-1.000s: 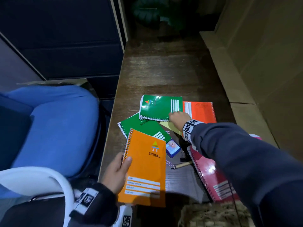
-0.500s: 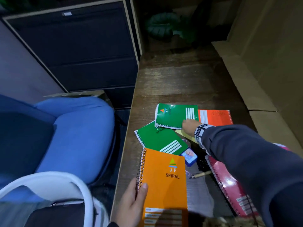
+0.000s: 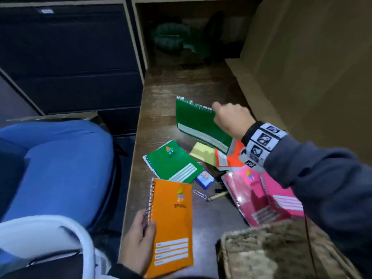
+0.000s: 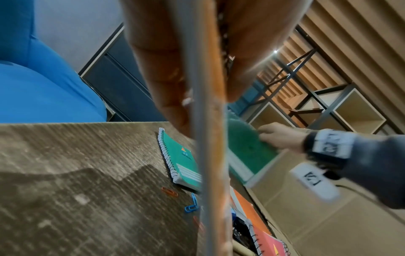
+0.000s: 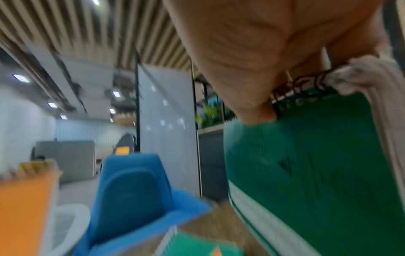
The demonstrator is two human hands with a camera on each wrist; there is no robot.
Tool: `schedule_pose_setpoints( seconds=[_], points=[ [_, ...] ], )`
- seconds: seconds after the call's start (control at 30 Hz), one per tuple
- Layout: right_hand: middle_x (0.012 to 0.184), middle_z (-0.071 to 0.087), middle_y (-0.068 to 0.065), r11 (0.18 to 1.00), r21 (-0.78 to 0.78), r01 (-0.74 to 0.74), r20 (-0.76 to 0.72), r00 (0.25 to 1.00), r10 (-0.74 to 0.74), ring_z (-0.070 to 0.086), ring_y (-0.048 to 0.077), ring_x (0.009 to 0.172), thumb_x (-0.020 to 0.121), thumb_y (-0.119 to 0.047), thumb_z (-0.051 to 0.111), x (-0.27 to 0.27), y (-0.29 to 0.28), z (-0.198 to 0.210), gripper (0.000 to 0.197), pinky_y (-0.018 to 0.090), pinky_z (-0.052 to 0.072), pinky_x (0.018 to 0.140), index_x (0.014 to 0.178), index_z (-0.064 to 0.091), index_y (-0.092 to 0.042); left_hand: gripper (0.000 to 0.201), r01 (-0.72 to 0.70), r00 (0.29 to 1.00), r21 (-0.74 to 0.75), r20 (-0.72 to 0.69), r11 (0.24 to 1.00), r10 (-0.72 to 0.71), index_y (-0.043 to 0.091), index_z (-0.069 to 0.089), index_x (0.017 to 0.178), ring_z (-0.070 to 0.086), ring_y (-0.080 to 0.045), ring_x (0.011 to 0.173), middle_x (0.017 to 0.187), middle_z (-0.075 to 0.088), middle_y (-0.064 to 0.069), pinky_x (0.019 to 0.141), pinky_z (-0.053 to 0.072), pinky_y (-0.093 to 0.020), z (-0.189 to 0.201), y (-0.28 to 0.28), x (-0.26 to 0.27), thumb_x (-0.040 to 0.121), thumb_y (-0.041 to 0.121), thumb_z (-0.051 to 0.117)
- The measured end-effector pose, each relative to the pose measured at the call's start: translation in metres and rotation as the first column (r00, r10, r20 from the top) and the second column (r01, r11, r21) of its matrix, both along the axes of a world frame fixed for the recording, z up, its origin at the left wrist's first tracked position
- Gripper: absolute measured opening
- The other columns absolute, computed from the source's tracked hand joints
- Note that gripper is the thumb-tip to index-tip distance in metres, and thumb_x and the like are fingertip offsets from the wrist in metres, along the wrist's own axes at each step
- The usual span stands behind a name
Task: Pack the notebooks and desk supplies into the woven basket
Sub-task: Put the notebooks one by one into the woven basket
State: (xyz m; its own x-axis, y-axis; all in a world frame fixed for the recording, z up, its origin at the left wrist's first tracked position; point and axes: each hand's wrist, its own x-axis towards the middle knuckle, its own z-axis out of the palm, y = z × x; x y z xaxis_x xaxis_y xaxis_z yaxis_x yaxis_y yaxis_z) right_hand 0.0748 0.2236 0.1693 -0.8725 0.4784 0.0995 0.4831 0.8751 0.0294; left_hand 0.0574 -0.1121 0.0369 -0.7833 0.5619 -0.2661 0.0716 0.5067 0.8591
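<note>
Green notebook (image 3: 199, 125) tilted above desk; orange notebook (image 3: 172, 224) beside woven basket (image 3: 271, 252)

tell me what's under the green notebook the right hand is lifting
Below the lifted green notebook the yellow sticky pad and part of the red-orange notebook show; the right hand and sleeve hide the rest.

Head view looks steeply down on the desk (image 3: 181, 81). Both wrist views sit close behind fingers, low and tilted upward; all 3 share the lifted green notebook (image 3: 199, 125).
</note>
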Motion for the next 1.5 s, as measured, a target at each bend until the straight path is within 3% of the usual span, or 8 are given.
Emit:
schedule_pose_setpoints(
  seconds=[0.13,0.33,0.5,0.77,1.13,1.27,1.4,1.5],
  points=[
    [0.080,0.058,0.024,0.982,-0.139,0.129,-0.224,0.962,-0.158,0.059,0.042,0.081,0.092,-0.020,0.044,0.102,-0.020,0.053,0.015,0.037,0.036,0.063,0.083,0.044,-0.007,0.032,0.022,0.999,0.017,0.044,1.000,-0.023,0.021,0.045,0.116,0.062,0.021,0.068,0.101,0.068,-0.005,0.064,0.045,0.003,-0.003,-0.017,-0.003,0.092,-0.001,0.050],
    [0.078,0.068,0.012,0.882,-0.387,0.270,-0.186,0.914,-0.361,0.058,0.020,0.070,0.085,-0.025,0.067,0.254,-0.084,0.075,0.017,0.031,0.041,0.061,0.088,0.062,-0.009,0.041,-0.041,0.995,0.075,0.095,0.996,0.033,0.008,0.040,0.129,0.056,-0.028,0.082,0.108,0.061,-0.030,0.065,0.052,-0.013,-0.010,-0.042,-0.007,0.091,-0.005,0.050],
    [0.081,0.066,0.009,0.898,-0.143,0.416,0.052,0.909,-0.413,0.064,0.033,0.073,0.090,-0.013,0.053,0.316,-0.135,0.033,0.014,0.036,0.050,0.060,0.099,0.047,-0.021,0.042,-0.084,0.989,0.115,0.127,0.990,0.069,0.013,0.041,0.121,0.062,-0.038,0.100,0.113,0.062,-0.026,0.096,0.045,-0.059,-0.003,-0.046,-0.005,0.085,0.001,0.058],
    [0.097,0.068,0.005,0.855,0.076,0.513,0.340,0.793,-0.506,0.068,0.029,0.086,0.085,0.004,0.045,0.342,-0.169,-0.059,0.055,0.033,0.041,0.062,0.134,0.030,-0.017,0.036,-0.017,0.976,0.233,0.216,0.972,-0.035,0.002,0.041,0.126,0.060,-0.026,0.070,0.100,0.065,-0.023,0.054,0.054,-0.028,0.024,-0.044,0.015,0.091,0.000,0.049],
    [0.110,0.064,0.017,0.822,-0.298,0.486,0.605,0.762,-0.232,0.062,0.034,0.098,0.091,-0.007,0.049,0.347,-0.169,-0.147,0.029,0.037,0.042,0.067,0.119,0.043,-0.005,0.024,0.183,0.873,0.433,0.342,0.882,-0.349,0.008,0.051,0.100,0.066,-0.014,0.061,0.071,0.071,-0.003,0.057,0.055,-0.022,0.075,-0.014,0.115,0.080,0.009,0.065],
    [0.109,0.066,0.011,0.553,-0.650,0.522,0.510,0.838,-0.192,0.059,0.026,0.093,0.071,-0.086,0.016,0.364,-0.144,-0.122,0.092,0.036,0.043,0.081,0.099,0.060,-0.011,0.042,0.294,0.781,0.402,0.422,0.867,-0.460,0.019,0.049,0.094,0.058,-0.020,0.070,0.078,0.064,-0.005,0.062,0.048,-0.031,0.081,0.019,0.156,0.057,0.024,0.069],
    [0.118,0.069,-0.003,0.050,-0.969,0.242,0.195,0.875,-0.443,0.063,0.017,0.109,0.076,-0.083,0.026,0.387,-0.122,-0.078,0.078,0.036,0.048,0.088,0.118,0.062,-0.028,0.027,0.453,0.770,0.328,0.325,0.829,-0.549,0.019,0.040,0.099,0.051,-0.010,0.056,0.069,0.054,0.001,0.046,0.042,-0.012,0.084,0.063,0.194,0.086,0.006,0.059],
    [0.111,0.072,0.002,0.032,-0.985,0.167,0.132,0.868,-0.478,0.069,0.021,0.102,0.060,-0.068,0.069,0.402,-0.106,-0.062,0.075,0.040,0.053,0.087,0.118,0.059,-0.021,0.026,0.541,0.799,0.175,0.200,0.823,-0.568,0.017,0.034,0.109,0.058,-0.013,0.070,0.080,0.056,0.000,0.062,0.054,-0.011,0.080,0.091,0.217,0.092,0.010,0.053]
  ],
)
